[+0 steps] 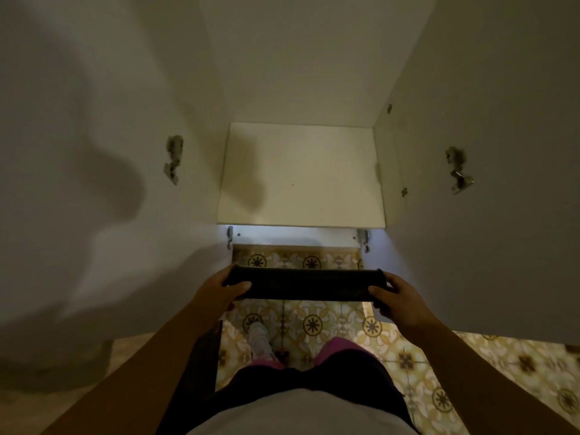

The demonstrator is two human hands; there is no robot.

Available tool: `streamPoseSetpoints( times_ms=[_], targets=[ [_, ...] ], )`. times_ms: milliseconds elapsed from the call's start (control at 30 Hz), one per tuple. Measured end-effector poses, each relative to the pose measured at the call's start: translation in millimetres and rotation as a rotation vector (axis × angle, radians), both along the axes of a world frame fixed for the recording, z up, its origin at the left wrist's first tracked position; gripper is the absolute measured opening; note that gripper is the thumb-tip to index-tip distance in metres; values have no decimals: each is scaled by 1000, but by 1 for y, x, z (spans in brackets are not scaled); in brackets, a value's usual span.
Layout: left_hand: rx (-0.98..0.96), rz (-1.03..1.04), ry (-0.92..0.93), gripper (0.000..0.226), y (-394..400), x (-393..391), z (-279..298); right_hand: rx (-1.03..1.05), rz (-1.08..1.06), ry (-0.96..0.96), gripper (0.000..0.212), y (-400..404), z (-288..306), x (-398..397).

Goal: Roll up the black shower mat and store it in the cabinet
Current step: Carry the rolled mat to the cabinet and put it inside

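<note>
The black shower mat [303, 283] is rolled into a tight horizontal tube and held in the air just in front of the cabinet's lower edge. My left hand [224, 287] grips its left end and my right hand [397, 298] grips its right end. Straight ahead the white cabinet [301, 174] stands with both doors swung wide, and its pale bottom shelf is bare. The mat hangs below and in front of that shelf, above the patterned floor.
The open left door [103, 189] and the open right door [489, 189] flank my arms, each with metal hinges. Yellow patterned floor tiles [408, 362] lie below. My foot in a light sock [259, 339] stands under the mat.
</note>
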State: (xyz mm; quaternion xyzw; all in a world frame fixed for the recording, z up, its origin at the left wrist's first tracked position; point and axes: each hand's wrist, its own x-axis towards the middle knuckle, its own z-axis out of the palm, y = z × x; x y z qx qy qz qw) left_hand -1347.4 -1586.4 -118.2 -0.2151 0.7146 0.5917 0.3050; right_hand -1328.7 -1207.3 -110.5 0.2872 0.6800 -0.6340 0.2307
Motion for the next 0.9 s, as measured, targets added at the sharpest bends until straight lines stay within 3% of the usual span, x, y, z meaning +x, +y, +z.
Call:
streamPoseSetpoints(
  times_ms=[133, 333, 433, 667, 900],
  targets=[
    [45, -13, -17, 33, 3, -26, -24, 6, -54, -16, 33, -1, -17, -11],
    [23, 89, -77, 72, 10, -45, -110, 42, -65, -84, 39, 3, -92, -48],
    [11, 156, -110, 78, 15, -64, -174, 48, -71, -130, 42, 5, -162, -77],
    [-28, 208, -63, 58, 23, -134, -381, -29, -105, -109, 39, 12, -375, -146],
    [75, 182, -30, 60, 23, -181, -536, -157, -245, -80, 37, 5, -541, -181]
  ],
)
